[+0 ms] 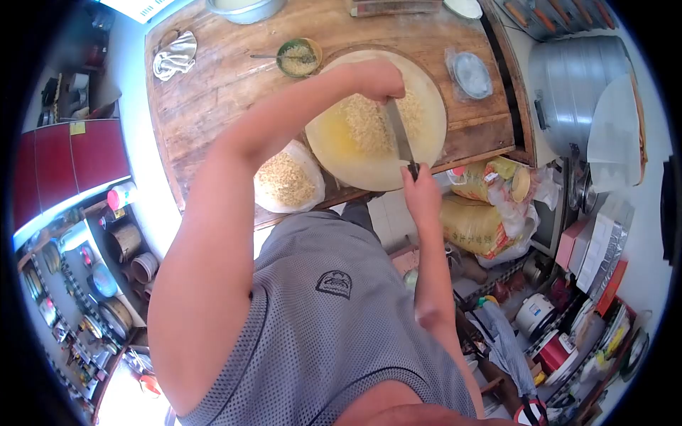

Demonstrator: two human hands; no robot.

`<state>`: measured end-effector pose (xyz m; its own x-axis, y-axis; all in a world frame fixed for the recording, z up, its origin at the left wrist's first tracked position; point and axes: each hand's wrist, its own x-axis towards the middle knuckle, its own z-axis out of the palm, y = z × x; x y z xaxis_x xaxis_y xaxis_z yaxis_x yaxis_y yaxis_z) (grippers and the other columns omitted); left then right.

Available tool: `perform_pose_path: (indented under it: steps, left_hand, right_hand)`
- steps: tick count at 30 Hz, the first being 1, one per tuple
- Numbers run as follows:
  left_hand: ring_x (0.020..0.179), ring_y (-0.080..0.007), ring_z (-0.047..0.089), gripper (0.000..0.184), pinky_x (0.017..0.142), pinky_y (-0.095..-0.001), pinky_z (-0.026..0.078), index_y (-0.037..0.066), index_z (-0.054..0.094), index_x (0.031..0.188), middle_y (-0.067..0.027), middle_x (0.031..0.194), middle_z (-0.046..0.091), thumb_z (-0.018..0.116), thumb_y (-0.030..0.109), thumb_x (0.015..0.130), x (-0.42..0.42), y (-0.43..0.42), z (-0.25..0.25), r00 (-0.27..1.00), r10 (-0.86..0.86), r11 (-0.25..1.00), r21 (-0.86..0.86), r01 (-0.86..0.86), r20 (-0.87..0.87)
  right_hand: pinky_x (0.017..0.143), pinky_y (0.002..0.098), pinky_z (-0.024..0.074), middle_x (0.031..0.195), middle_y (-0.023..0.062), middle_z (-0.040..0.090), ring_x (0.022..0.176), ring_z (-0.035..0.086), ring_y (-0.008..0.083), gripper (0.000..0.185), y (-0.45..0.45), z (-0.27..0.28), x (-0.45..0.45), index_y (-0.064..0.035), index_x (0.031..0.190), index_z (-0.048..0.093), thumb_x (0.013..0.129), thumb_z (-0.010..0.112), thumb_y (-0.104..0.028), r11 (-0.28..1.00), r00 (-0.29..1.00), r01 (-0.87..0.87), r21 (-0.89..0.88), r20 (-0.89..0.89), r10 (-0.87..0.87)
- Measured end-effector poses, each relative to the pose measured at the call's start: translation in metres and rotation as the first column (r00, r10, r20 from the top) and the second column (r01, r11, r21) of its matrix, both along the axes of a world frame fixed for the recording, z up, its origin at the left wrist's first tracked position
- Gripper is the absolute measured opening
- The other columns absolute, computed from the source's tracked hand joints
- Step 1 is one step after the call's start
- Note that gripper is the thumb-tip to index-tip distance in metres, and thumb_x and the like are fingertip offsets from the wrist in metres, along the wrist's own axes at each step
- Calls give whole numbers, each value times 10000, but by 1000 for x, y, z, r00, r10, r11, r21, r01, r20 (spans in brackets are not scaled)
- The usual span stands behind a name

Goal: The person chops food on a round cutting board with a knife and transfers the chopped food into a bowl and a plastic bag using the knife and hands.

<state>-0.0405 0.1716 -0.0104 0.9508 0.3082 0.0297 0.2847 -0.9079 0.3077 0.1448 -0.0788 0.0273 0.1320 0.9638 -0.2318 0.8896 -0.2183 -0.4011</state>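
My right hand [423, 186] is wrapped around the dark handle of a kitchen knife [401, 133]. At the far end of the blade, my left hand [382, 79] is closed on the tip. The blade lies across a heap of pale, finely chopped food [366, 124] on a round cutting board [334, 156]. A yellow, wet-looking smear shows on the board left of the heap. Beside the board, near my body, a white, plastic-lined dish [317, 193] holds more pale chopped bits [285, 179].
The board stands on a wooden table [220, 92]. Behind my left forearm is a green bowl [310, 52] with a spoon. A cloth [175, 55], a metal basin [245, 11] and a plastic-wrapped dish [472, 75] sit farther out. Sacks [472, 226] stand below the table's right edge.
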Motion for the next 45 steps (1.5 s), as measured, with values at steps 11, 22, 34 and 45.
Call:
perform_pose_path:
  steps: [11,22,34,45]
  left_hand:
    - [837,-357,664,165,720,-487,524,94,670,780,-109,786,659,783,205,734,14,8,17,1000,5,998,56,-6,20]
    - [845,-358,668,103,741,-475,534,102,686,785,-104,778,671,765,156,745,30,4,0,1000,-6,994,106,8,-15]
    - [850,-367,671,100,750,-485,528,83,675,786,-130,783,671,739,154,753,44,10,8,999,-43,990,135,42,3]
    - [843,-374,668,140,738,-492,530,76,670,803,-128,808,673,762,165,746,55,23,8,997,-76,991,114,75,2]
  right_hand:
    - [693,567,496,816,300,662,816,636,522,378,4,-4,9,24,972,559,982,619,-350,999,997,42,28,-62,-40]
    - [690,569,501,799,291,667,800,652,499,382,5,-29,11,11,977,567,978,625,-367,1000,1000,24,19,-21,-23]
    - [697,573,503,819,288,673,800,649,507,373,7,2,17,12,950,561,984,616,-355,993,993,118,9,-19,-118]
    - [691,569,501,813,294,671,807,653,500,381,13,-23,22,22,956,559,982,617,-354,993,992,113,40,-62,-110]
